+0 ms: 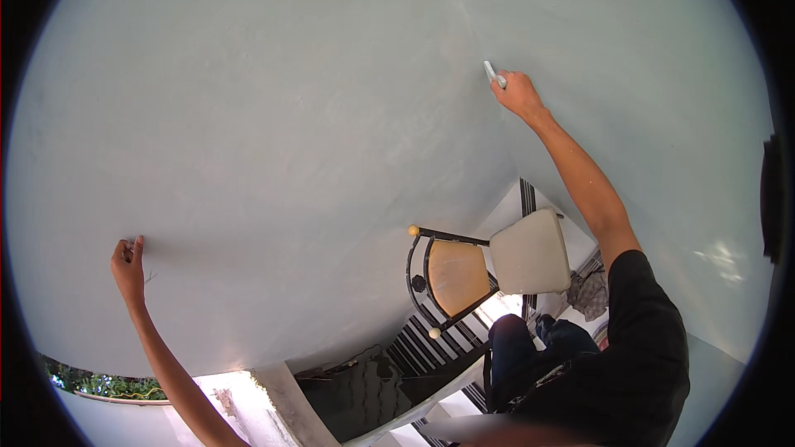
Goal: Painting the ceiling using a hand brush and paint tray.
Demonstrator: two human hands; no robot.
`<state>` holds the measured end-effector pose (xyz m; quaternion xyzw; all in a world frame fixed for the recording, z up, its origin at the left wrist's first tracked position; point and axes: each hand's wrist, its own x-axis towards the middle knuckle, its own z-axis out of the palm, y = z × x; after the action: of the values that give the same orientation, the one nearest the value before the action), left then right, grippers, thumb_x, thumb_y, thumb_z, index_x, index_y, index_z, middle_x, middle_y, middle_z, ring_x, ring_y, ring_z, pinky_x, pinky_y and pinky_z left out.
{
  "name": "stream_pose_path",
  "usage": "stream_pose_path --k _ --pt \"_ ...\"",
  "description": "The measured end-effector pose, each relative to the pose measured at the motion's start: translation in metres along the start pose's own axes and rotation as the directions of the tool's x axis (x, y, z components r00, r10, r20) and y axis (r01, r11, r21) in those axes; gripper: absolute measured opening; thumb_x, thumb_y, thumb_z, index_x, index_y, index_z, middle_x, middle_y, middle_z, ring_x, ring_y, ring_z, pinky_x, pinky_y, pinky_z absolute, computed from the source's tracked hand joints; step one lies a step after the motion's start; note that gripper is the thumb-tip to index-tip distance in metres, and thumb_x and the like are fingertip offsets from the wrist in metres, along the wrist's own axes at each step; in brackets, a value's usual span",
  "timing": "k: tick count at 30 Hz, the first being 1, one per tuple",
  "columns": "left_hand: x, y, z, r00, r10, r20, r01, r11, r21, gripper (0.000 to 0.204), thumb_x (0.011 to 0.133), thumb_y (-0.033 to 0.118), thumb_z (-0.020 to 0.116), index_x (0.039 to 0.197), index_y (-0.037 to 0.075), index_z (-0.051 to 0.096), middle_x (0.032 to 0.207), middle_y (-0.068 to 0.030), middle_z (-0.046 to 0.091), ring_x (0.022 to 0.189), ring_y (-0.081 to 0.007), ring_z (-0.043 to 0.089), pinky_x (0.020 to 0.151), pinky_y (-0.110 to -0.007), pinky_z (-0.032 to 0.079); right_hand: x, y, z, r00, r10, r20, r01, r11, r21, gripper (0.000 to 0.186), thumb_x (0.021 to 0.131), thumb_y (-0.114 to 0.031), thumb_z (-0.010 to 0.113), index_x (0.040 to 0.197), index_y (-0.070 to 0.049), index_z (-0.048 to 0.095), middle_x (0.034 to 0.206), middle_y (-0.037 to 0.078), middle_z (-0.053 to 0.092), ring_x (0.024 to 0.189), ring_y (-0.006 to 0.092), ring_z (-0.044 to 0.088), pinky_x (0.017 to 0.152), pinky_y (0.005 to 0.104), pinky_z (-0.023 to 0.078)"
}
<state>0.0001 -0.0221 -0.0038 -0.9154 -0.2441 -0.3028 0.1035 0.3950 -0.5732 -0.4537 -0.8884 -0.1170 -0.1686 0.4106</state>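
Note:
My right hand [518,93] grips a small, pale, narrow tool [489,70], held up at the pale grey-white wall [273,99] near a faint corner line in the upper middle right. Its exact kind I cannot make out. My left hand [128,261] is at the same wall, further left and lower, with its fingers curled in; whatever they may hold is too small to name.
A chair [530,252] with a cream pad and tan back stands below on a striped floor, a grey cloth [588,294] beside it. A ledge [273,406] borders a dark opening [348,389]. Foliage [99,381] shows at lower left, my dark-trousered legs [513,348] at lower right.

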Motion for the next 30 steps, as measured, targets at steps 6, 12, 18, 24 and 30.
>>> stream_pose_path --k 6,12,18,24,30 --pt "0.003 -0.010 -0.006 0.999 0.039 -0.013 -0.039 0.999 0.013 0.043 0.090 0.030 0.067 0.068 0.003 0.042 0.058 0.0026 0.027 0.057 -0.0087 0.021 0.050 -0.028 0.020 0.056 -0.088 -0.079 0.994 -0.085 0.062 0.084 0.996 0.007 0.030 0.086 -0.024 0.051 0.072 0.002 0.056 0.061 0.016 0.057 0.058 0.0314 0.054 0.060 0.0431 0.045" --pt "0.006 -0.019 -0.003 0.996 0.080 -0.046 -0.082 0.996 -0.047 0.043 0.089 0.025 0.068 0.068 0.002 0.039 0.058 0.0010 0.026 0.056 -0.0105 0.021 0.049 -0.029 0.020 0.101 -0.188 -0.166 0.942 -0.311 -0.124 0.315 0.949 0.014 0.033 0.087 -0.027 0.052 0.070 0.001 0.053 0.059 0.013 0.055 0.055 0.0270 0.050 0.057 0.0406 0.043" --pt "0.007 -0.018 0.001 0.993 0.095 -0.074 -0.102 0.990 -0.098 0.043 0.087 0.022 0.070 0.068 0.002 0.037 0.058 -0.0013 0.026 0.057 -0.0122 0.021 0.048 -0.030 0.022 0.177 -0.283 -0.242 0.874 -0.409 -0.264 0.351 0.905 -0.240 0.029 0.090 -0.027 0.057 0.084 0.001 0.064 0.062 0.011 0.058 0.057 0.0219 0.053 0.058 0.0362 0.045" --pt "0.001 -0.012 -0.006 0.997 0.049 -0.054 -0.053 0.994 -0.092 0.044 0.087 0.022 0.070 0.068 0.001 0.036 0.058 -0.0020 0.026 0.057 -0.0120 0.021 0.048 -0.031 0.022 0.214 -0.360 -0.300 0.504 -0.678 -0.536 0.752 0.649 -0.114 0.024 0.090 -0.018 0.056 0.080 0.002 0.063 0.064 0.007 0.060 0.058 0.0124 0.049 0.056 0.0319 0.043" --pt "-0.002 -0.009 -0.005 0.997 0.046 -0.063 -0.051 0.995 -0.082 0.042 0.086 0.020 0.070 0.069 0.001 0.037 0.057 -0.0019 0.025 0.056 -0.0130 0.020 0.048 -0.031 0.022 0.204 -0.288 -0.239 0.472 -0.738 -0.481 0.761 0.617 -0.200 0.023 0.092 -0.020 0.054 0.093 0.001 0.064 0.077 0.010 0.066 0.066 0.0181 0.056 0.063 0.0338 0.047"
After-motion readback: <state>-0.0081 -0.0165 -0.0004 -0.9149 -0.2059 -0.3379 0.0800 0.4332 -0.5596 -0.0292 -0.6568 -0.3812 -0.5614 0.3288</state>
